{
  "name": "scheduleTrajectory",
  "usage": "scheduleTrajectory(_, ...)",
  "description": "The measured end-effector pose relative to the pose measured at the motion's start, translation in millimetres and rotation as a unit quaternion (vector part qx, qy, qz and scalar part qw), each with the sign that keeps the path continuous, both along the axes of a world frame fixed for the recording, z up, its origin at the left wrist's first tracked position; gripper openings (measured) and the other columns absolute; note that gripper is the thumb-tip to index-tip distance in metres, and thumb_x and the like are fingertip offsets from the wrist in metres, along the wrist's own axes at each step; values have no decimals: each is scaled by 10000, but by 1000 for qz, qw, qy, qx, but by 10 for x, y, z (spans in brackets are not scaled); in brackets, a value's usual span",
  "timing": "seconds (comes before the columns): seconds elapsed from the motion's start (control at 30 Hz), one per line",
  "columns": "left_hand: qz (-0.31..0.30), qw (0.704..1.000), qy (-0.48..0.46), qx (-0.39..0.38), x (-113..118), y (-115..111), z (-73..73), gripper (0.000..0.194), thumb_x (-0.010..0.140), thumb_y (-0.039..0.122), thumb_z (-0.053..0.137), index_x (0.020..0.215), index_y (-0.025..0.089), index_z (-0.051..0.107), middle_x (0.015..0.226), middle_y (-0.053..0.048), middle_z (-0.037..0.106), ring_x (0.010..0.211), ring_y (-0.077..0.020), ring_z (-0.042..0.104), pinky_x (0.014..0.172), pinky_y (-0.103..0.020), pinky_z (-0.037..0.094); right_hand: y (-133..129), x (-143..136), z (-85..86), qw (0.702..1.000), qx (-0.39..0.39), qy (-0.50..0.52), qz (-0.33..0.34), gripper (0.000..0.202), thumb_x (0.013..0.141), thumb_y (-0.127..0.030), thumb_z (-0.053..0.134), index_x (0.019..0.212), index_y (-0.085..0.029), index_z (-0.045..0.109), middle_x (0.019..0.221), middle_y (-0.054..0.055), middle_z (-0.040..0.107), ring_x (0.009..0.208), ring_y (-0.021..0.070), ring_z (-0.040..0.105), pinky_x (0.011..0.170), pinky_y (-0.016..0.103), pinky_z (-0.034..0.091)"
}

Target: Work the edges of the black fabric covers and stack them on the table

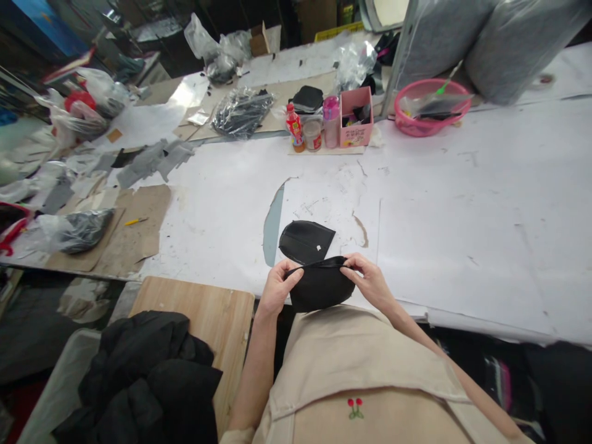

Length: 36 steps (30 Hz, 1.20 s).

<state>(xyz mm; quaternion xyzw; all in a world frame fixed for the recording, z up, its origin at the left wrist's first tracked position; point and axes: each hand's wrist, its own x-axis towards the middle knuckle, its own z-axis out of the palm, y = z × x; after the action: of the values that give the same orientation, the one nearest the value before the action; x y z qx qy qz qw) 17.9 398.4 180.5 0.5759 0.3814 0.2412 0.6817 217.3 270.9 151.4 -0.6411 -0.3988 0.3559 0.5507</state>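
At the near edge of the surface (pixel 462 216), our left hand (pixel 276 288) and right hand (pixel 370 283) pinch a black fabric piece (pixel 320 287) by its top edge; another piece (pixel 305 240) lies just beyond.

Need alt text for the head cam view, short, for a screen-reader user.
Two bare hands, left hand and right hand, hold a black fabric piece by its top edge at the near edge of a white paper-covered table. A second black piece lies flat just beyond; a pink box and pink basket sit farther back.
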Motion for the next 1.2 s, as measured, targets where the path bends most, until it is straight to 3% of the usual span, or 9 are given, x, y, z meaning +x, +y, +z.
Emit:
scheduleTrajectory(0.23, 4, 1000, 0, -8, 7, -26, 8, 321, 807, 304, 692, 648, 163, 451, 629, 44, 443, 598, -83, 378, 573, -209, 299, 10, -41, -51, 999, -16, -27, -12, 178, 898, -333, 558, 765, -215, 546, 763, 9, 557, 730, 173, 519, 693, 313, 414)
scheduleTrajectory(0.47, 11, 1000, -4, -8, 0, -44, -18, 323, 804, 305, 692, 650, 165, 445, 643, 40, 460, 601, -84, 381, 579, -214, 304, -38, -74, -68, 996, 41, -50, -60, 127, 850, -259, 640, 942, -238, 554, 1049, 56, 618, 929, 207, 604, 799, 344, 494)
scheduleTrajectory(0.63, 20, 1000, -8, -16, 14, -51, -8, 334, 790, 317, 703, 644, 165, 445, 642, 40, 470, 598, -84, 394, 579, -213, 310, -50, -46, -23, 993, 58, -90, -43, 41, 893, -240, 579, 871, -233, 613, 950, 53, 629, 944, 210, 599, 826, 347, 475)
scheduleTrajectory(0.83, 22, 1000, -5, -21, 6, -46, 2, 332, 786, 323, 708, 649, 165, 450, 643, 39, 486, 599, -82, 407, 580, -209, 322, -33, -21, 4, 995, -2, 95, -34, 142, 811, -337, 666, 787, -210, 608, 833, 22, 629, 749, 171, 561, 687, 301, 437)
scheduleTrajectory(1.03, 25, 999, 1, -25, 6, -44, -4, 334, 769, 330, 721, 643, 164, 459, 629, 42, 473, 592, -82, 408, 583, -213, 323, -46, 13, 121, 957, -59, 285, 8, 309, 751, -457, 726, 736, -200, 554, 649, -31, 512, 586, 117, 428, 545, 247, 321)
scheduleTrajectory(1.2, 22, 999, -4, -33, 13, -36, -7, 349, 762, 349, 721, 637, 167, 450, 620, 43, 465, 582, -83, 403, 577, -217, 319, -52, 16, 109, 941, -71, 331, 5, 381, 749, -504, 714, 691, -202, 489, 599, -42, 436, 546, 107, 362, 514, 239, 282)
